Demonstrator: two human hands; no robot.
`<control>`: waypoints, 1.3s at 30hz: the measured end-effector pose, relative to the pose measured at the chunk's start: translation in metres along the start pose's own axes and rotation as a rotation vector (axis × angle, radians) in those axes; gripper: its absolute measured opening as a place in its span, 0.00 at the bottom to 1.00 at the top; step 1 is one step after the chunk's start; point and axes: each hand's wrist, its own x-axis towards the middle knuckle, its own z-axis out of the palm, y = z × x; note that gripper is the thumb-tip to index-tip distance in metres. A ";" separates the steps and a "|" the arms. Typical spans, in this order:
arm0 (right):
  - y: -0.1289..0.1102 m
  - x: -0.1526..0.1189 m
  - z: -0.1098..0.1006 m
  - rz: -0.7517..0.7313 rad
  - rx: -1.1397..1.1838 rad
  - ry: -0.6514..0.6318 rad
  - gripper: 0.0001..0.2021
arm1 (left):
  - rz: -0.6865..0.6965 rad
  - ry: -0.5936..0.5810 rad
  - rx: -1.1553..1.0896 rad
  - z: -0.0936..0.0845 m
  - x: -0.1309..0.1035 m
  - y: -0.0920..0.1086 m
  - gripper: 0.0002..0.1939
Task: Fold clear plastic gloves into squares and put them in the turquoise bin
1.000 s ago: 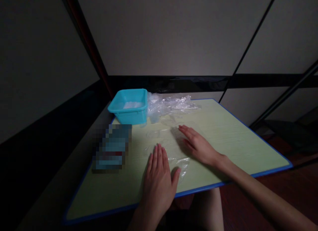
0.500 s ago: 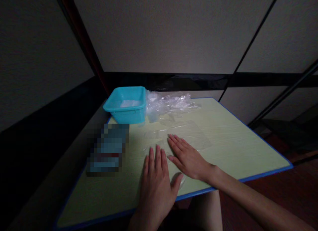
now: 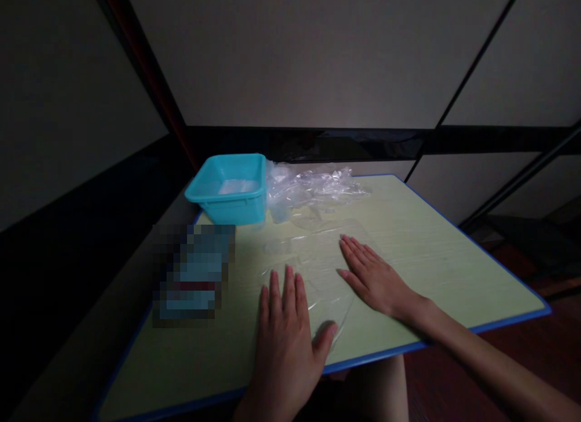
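A clear plastic sheet (image 3: 313, 264) is lying flat on the pale yellow-green tabletop (image 3: 454, 264), its faint creases catching the light. The left hand (image 3: 288, 337) is resting palm down by the sheet's near left side, its fingers fanning slightly, thumb jutting outward, gripping nothing. The right hand (image 3: 376, 283) is lying palm down over the right part, its fingers stretching out side by side, thumb apart, likewise holding nothing. Farther back, crumpled clear plastic (image 3: 318, 186) is lying beside a turquoise basin (image 3: 233, 210), in which something white (image 3: 236, 186) is sitting; a pixelated object (image 3: 197, 270) is lying nearer, in front of the basin
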 end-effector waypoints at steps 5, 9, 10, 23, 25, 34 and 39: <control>0.029 -0.006 0.001 0.078 -0.055 -0.020 0.32 | -0.003 0.005 -0.001 -0.001 -0.001 0.000 0.37; 0.047 -0.010 0.002 0.137 -0.071 -0.040 0.34 | -0.006 -0.006 -0.008 -0.001 0.000 0.000 0.37; 0.050 -0.012 0.002 0.153 -0.067 -0.039 0.34 | -0.008 -0.011 -0.010 -0.001 0.000 0.000 0.38; 0.061 0.006 -0.015 0.104 0.180 -0.062 0.32 | -0.039 -0.068 -0.034 -0.004 0.002 0.001 0.39; 0.055 0.017 -0.016 0.035 0.163 -0.088 0.32 | -0.044 -0.081 -0.036 -0.005 0.002 0.002 0.39; 0.048 0.033 0.004 -0.014 0.046 -0.069 0.33 | -0.036 -0.055 -0.029 -0.004 0.001 0.002 0.38; 0.047 0.028 0.003 0.014 0.017 -0.050 0.32 | -0.032 -0.036 -0.031 -0.004 0.001 0.001 0.38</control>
